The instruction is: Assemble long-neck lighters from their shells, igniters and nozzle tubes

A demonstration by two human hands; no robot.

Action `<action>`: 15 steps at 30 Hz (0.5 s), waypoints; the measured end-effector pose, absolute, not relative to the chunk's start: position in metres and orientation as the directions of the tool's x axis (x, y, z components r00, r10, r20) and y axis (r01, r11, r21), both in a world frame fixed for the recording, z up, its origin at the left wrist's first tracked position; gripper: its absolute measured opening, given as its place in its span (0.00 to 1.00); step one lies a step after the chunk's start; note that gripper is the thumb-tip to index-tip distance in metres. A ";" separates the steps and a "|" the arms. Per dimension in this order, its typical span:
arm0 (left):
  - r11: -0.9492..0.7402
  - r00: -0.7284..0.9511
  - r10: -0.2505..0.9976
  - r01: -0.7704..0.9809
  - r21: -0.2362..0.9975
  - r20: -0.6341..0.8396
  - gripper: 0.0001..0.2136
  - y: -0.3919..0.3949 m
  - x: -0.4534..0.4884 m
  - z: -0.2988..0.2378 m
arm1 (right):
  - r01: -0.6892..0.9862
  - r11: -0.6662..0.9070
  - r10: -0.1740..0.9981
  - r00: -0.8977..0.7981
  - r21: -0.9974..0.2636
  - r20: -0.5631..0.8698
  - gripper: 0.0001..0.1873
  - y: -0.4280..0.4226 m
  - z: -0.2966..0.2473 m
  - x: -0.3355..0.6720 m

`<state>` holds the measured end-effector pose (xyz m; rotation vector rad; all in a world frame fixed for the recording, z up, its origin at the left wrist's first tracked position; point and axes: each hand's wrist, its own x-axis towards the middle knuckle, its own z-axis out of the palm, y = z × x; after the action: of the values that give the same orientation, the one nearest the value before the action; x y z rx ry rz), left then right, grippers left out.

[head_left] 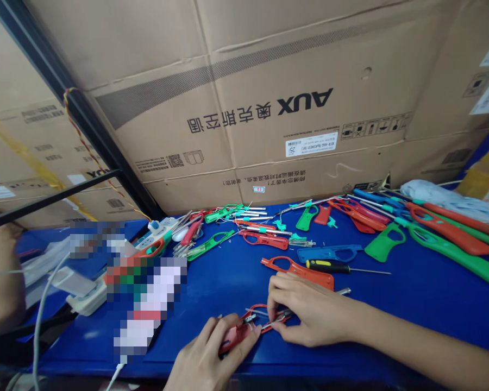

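Near the table's front edge, my left hand (212, 353) is closed around the handle of an opened red stick lighter (236, 338), with wires and small metal parts showing inside. My right hand (303, 310) pinches at the lighter's front part, where a thin wire runs between its fingertips; exactly what they grip is partly hidden. Just behind the right hand lies a red lighter shell half (315, 275). Beyond that are a screwdriver (328, 266) with a black and yellow handle and a blue shell half (328, 253).
Several lighter parts in red and green (264, 239) lie along the back of the blue table (212, 288). Longer lighters (452, 250) are at the right. Power strips (92, 296) and a blurred-out object (155, 298) stand left. A big cardboard box (244, 108) walls off the back. Another person's arm (2, 271) shows at far left.
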<state>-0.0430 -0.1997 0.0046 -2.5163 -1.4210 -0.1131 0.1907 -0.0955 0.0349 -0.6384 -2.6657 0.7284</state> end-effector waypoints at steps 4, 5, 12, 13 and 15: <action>-0.499 0.510 0.825 0.860 -0.111 0.242 0.29 -0.200 -0.042 0.007 | 0.356 0.819 0.470 -0.867 -0.450 0.168 0.02 -0.096 0.037 0.192; -0.502 0.510 0.821 0.859 -0.102 0.256 0.28 -0.200 -0.042 0.007 | 0.372 0.827 0.474 -0.865 -0.422 0.166 0.02 -0.097 0.038 0.192; -0.520 0.547 0.802 0.837 -0.170 0.240 0.31 -0.201 -0.046 0.002 | 0.449 0.789 0.521 -0.851 -0.419 0.070 0.03 -0.098 0.048 0.193; -0.518 0.548 0.804 0.836 -0.183 0.229 0.32 -0.201 -0.046 0.002 | 0.447 0.776 0.520 -0.853 -0.444 0.050 0.03 -0.097 0.049 0.193; -0.509 0.544 0.812 0.837 -0.199 0.212 0.34 -0.202 -0.046 0.001 | 0.438 0.755 0.511 -0.859 -0.488 0.018 0.03 -0.093 0.050 0.192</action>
<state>-0.0459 -0.2022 0.0010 -2.5072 -1.3736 -0.1316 0.1921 -0.0934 0.0498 -0.7622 -2.7999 0.7227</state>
